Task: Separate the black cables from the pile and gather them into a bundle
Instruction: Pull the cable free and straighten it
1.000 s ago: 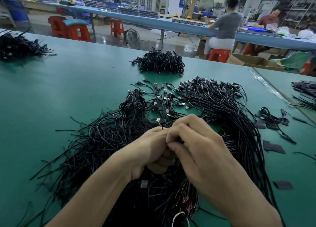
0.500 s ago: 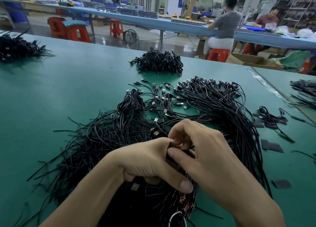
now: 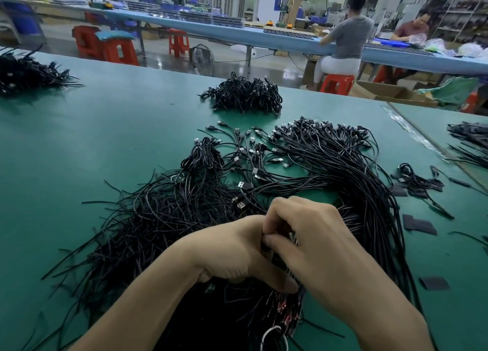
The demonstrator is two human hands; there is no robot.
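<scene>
- Left hand (image 3: 235, 253) and right hand (image 3: 319, 247) touch, fingers curled, both gripping a bunch of black cables (image 3: 264, 316) between them.
- The pile (image 3: 163, 213) sprawls beyond and beneath both hands on the green desk (image 3: 105, 139).

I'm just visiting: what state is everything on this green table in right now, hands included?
black cables, loose tangled pile, connectors fanned toward the far side.
left hand, curled around a gathered bunch of them.
right hand, fingers curled, pinching cables beside the left hand.
far heap, coiled cables, piled apart, untouched.
black strips, lying flat, loose, at the right.
</scene>
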